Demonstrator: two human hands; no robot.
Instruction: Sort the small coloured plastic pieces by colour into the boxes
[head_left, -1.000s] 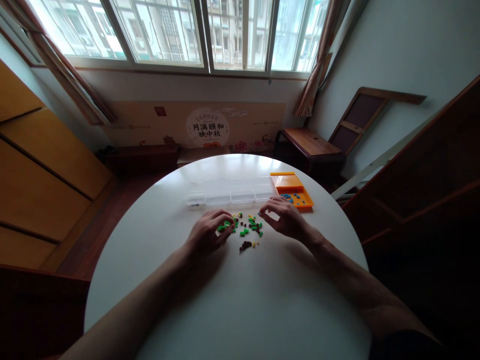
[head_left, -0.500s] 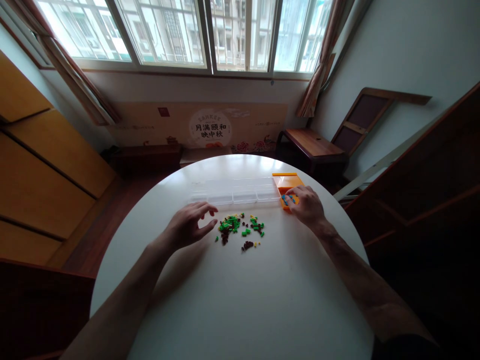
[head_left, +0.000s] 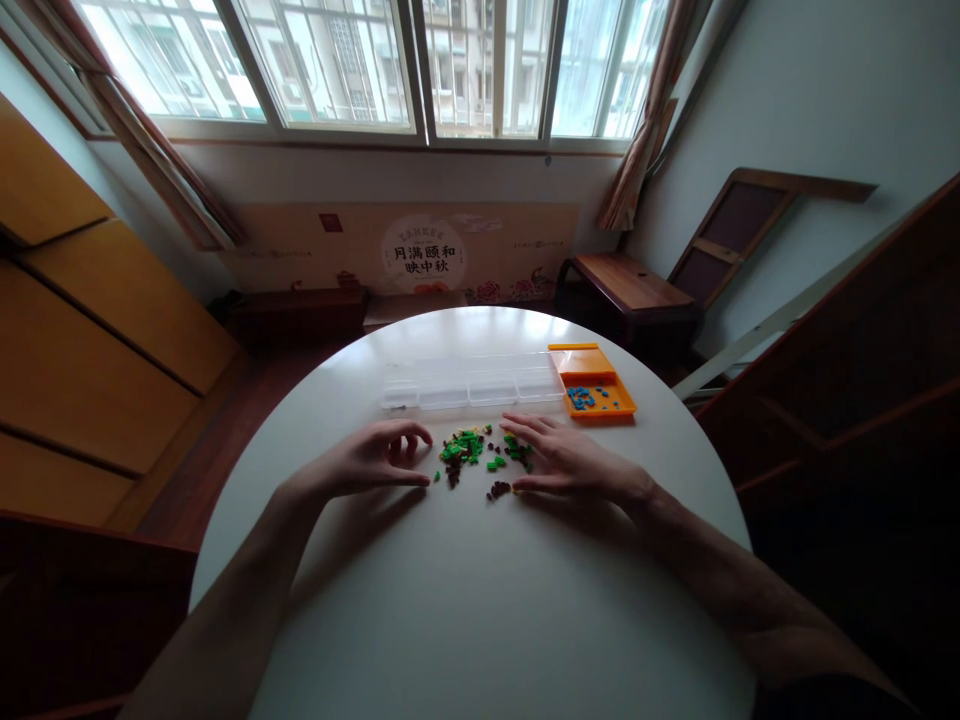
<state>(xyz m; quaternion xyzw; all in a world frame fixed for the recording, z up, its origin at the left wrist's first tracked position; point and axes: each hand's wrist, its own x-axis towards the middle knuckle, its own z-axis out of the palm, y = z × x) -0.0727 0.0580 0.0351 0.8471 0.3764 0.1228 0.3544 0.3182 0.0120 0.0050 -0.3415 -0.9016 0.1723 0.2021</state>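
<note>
1. The room was small and daylit, with a wide barred window (head_left: 420, 65) along the far wall, a printed banner (head_left: 427, 252) beneath it, and a wooden bench (head_left: 630, 285) in the right corner.
2. A round white counter (head_left: 480, 600) filled the middle of the view and carried everything.
3. Near the far edge of the counter lay a clear plastic compartment box (head_left: 472, 385), long and low, with its lid up.
4. Just beside the box's right end sat an orange tray (head_left: 596, 385) holding a scatter of small blue pieces (head_left: 589, 400).
5. In the middle of the counter, nearer than the box, lay a loose pile of small building bricks (head_left: 476, 455), mostly green with dark brown and a few yellow ones.
6. The left hand (head_left: 371, 465) rested on the counter just left of the pile, its grip loosely open with the fingers curled towards the bricks and nothing held in it.
7. The right hand (head_left: 570, 460) lay flat at the pile's right side, its grip open and empty, fingers spread and pointing left.
8. The right fingertips (head_left: 517, 440) touched the nearest green bricks, while the thumb lay next to a small clump of brown bricks (head_left: 496, 490) at the pile's near edge.
9. Both bare forearms stretched in from the near edge of the counter.
</note>
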